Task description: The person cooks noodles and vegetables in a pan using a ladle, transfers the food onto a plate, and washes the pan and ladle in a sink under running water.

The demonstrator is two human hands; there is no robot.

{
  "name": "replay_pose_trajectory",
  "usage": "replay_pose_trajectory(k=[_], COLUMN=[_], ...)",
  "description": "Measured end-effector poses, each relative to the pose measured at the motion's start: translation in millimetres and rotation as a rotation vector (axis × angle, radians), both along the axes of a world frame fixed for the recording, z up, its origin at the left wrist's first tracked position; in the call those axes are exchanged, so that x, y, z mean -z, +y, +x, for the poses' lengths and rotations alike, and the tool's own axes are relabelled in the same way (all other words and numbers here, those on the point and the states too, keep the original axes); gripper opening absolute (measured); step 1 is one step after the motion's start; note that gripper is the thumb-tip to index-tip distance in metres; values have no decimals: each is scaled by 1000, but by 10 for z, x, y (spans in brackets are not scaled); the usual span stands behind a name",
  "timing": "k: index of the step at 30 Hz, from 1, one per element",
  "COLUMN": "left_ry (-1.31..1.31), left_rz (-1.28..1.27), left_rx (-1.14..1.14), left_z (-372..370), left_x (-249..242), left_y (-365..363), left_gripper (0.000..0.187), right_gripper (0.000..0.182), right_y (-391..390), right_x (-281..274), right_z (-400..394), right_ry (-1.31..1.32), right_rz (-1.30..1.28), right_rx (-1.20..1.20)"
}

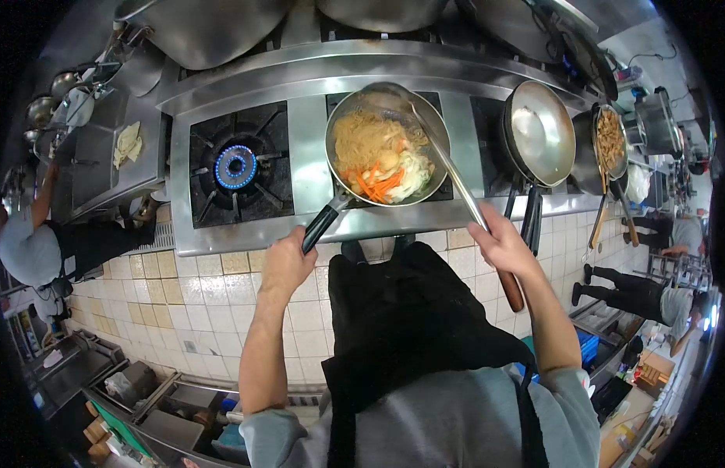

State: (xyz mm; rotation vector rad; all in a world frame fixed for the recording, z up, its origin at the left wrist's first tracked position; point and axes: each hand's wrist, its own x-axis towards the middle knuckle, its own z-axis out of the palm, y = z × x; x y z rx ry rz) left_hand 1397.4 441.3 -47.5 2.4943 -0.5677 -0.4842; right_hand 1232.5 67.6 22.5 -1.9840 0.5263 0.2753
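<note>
My left hand (288, 261) is closed round the black handle of a frying pan (436, 183), which sits over the middle burner. In the pan lie noodles (358, 140), orange carrot strips (378, 186) and pale shredded vegetable (413, 173). My right hand (501, 240) grips the metal shaft of a long ladle (448, 160) above its wooden end. The ladle's round head rests at the pan's far edge, above the noodles.
To the left a burner (236, 166) burns with a blue flame. Right of the pan stand stacked pans (542, 132) and a pan of browned food (610, 140). Large pots (199, 31) line the back. A person (35, 249) is at the left; others stand far right.
</note>
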Motion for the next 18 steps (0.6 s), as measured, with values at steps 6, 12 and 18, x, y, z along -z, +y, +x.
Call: replay_pose_trajectory(k=[6, 12, 18], left_ry=[58, 75, -404], left_rz=[111, 138, -201], left_rx=[37, 55, 57], left_z=[129, 282, 527], left_x=[-69, 10, -359], left_y=[0, -67, -595], left_gripper=[26, 35, 49], right_gripper=[49, 47, 40], right_y=[-4, -207, -138], right_x=[-225, -665, -463], right_z=[177, -253, -596], right_ry=[-4, 13, -117], right_rz=[-486, -530, 94], right_rx=[-401, -315, 114])
